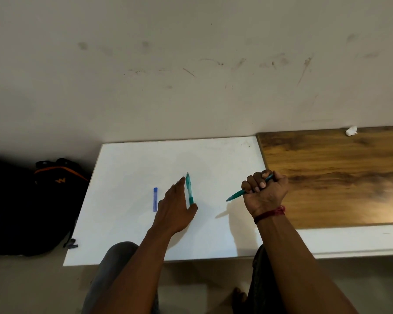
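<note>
Here, left hand lies flat on white board, straight forefinger and thumb touching the teal pen lying there. Right hand fisted round second teal pen, tip above board. Blue cap just left; crumpled tissue farthest.

The white worktop has a green pen and a small blue stick lying flat on it. The brown wooden part beside it holds a little white crumpled scrap at the back
</note>
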